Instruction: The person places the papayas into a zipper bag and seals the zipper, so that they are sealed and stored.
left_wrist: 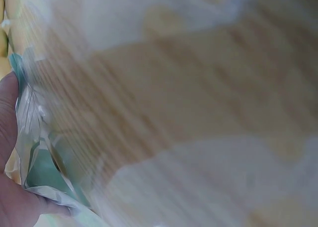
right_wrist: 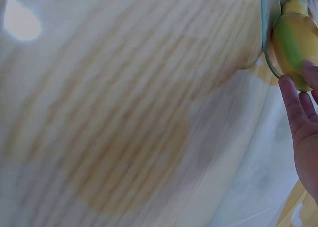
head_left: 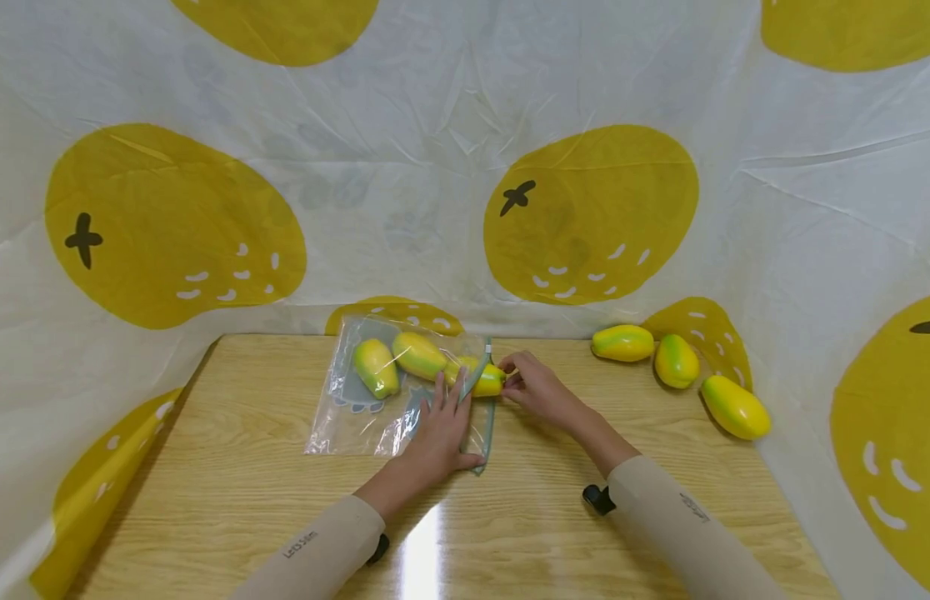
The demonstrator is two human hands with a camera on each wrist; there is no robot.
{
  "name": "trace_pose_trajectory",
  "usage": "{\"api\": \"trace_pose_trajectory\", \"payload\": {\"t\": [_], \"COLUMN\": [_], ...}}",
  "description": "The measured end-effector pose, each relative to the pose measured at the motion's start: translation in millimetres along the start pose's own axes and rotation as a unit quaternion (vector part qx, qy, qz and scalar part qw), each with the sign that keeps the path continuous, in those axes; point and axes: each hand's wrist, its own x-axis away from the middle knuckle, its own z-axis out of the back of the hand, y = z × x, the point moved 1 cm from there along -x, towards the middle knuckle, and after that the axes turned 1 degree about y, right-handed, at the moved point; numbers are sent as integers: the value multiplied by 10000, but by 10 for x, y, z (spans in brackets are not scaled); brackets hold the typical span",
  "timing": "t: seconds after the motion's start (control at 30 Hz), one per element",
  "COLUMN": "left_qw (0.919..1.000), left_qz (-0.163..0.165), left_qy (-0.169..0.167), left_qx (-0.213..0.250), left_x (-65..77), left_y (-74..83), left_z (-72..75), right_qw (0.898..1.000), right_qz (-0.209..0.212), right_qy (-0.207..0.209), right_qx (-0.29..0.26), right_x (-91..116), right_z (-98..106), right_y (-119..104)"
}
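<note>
A clear zip bag (head_left: 330,433) with a teal edge lies on the table, its mouth towards the right. Inside are two yellow-green papayas, one at the left (head_left: 376,367) and another (head_left: 419,355) beside it. A third papaya (head_left: 492,382) lies across the mouth, partly inside. My right hand (head_left: 538,390) pinches this papaya's outer end between thumb and fingers, which the right wrist view also shows. My left hand (head_left: 440,433) rests on the bag by its mouth, fingers spread; its thumb (left_wrist: 49,206) touches the bag's edge in the left wrist view.
At the back right of the wooden table (head_left: 585,533) lie three more papayas: one at the left (head_left: 622,342), one in the middle (head_left: 677,362) and one nearer the right edge (head_left: 735,407). A white cloth (head_left: 405,225) with yellow fruit prints hangs around the table.
</note>
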Motion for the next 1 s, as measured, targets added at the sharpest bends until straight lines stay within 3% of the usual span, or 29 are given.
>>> {"api": "trace_pose_trajectory", "payload": {"t": [0.33,1.0], "left_qw": [9999,9994], "left_qz": [-133,-298], "left_qy": [67,131], "left_qx": [9,115], "left_x": [9,23], "left_y": [-24,-32], "left_z": [3,35], "right_qw": [9987,9961], "right_qz": [-508,-602], "right_qy": [50,445], "right_qx": [85,467], "right_x": [-166,-315], "right_z": [-60,-109], "right_y": [-50,-61]}}
